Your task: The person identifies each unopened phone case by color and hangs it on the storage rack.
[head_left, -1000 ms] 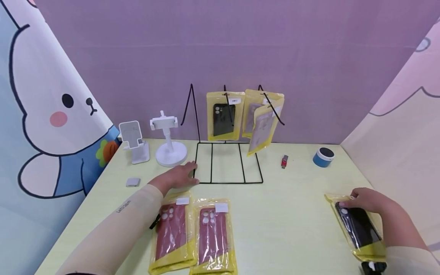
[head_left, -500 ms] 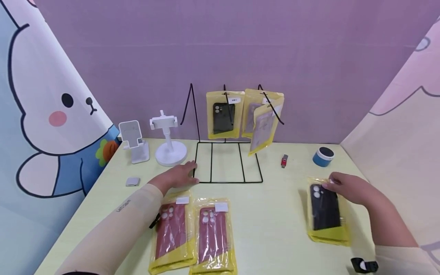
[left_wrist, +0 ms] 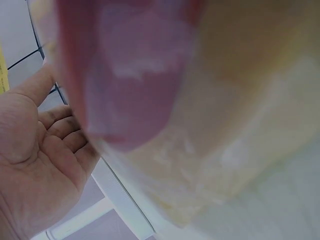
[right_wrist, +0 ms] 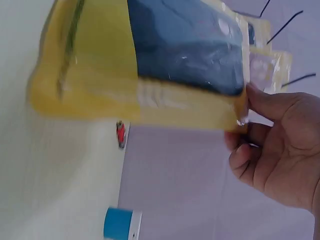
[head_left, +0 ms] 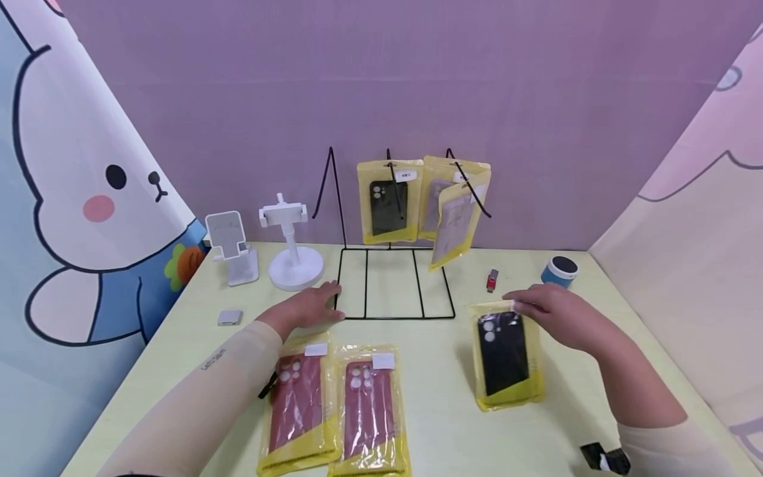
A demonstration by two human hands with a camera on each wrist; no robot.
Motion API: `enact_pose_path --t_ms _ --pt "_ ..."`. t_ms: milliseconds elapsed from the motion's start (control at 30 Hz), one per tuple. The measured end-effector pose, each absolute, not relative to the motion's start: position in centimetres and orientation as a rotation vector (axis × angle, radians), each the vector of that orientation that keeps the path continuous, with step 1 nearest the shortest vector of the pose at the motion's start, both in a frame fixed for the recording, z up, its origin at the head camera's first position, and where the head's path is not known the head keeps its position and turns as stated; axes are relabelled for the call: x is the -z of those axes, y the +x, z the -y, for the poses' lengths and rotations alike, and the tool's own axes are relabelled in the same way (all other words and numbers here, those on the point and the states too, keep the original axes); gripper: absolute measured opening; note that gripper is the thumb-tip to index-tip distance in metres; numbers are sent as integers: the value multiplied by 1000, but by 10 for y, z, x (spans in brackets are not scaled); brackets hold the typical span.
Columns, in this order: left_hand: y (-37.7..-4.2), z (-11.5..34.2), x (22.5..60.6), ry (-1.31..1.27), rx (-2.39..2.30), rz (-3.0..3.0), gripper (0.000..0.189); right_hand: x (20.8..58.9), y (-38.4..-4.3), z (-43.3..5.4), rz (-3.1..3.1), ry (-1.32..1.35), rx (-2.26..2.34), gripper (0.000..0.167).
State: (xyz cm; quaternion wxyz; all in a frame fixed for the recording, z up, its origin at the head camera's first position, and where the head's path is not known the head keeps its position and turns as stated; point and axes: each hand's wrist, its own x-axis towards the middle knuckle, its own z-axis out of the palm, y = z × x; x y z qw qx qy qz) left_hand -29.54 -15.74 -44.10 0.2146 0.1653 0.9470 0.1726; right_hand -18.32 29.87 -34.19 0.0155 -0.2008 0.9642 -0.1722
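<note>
My right hand [head_left: 551, 311] pinches the top edge of a phone case in a clear-and-yellow bag [head_left: 505, 354]; the case is black and the bag hangs nearly upright over the table. The right wrist view shows thumb and fingers on the corner of this bag [right_wrist: 190, 107]. My left hand [head_left: 306, 306] rests at the left side of a black wire display rack [head_left: 411, 318], thumb and fingers apart and loosely bent. Below it lie two bagged reddish-pink phone cases [head_left: 296, 397], [head_left: 369, 411]. One bagged pink case [left_wrist: 130, 75] blurs across the left wrist view.
A bagged black case [head_left: 389, 205] hangs on the rack's middle hook; bagged light purple cases [head_left: 456, 222] hang on the right one. White phone stands [head_left: 296, 268] stand at left, near a small grey block [head_left: 230, 317]. A red USB stick [head_left: 491, 281] and blue round object [head_left: 559, 271] lie right.
My right hand has carried the bagged black case leftward from the far right and turned it more upright. My left hand has stayed at the rack.
</note>
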Motion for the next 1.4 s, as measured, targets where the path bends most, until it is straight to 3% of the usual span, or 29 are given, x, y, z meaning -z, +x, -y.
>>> enact_pose_path --t_ms 200,433,700,1400 --pt "-295 158 442 474 -479 -2639 75 335 -180 -275 -3004 -629 695 24" --pt "-294 158 441 474 -486 -2632 75 332 -183 -254 -2961 -625 870 6" --pt "-293 157 441 498 -476 -2643 75 328 -185 -238 -2888 -578 992 7" --pt "-294 158 442 482 -472 -2643 75 305 -206 -195 -2980 -827 1049 7"
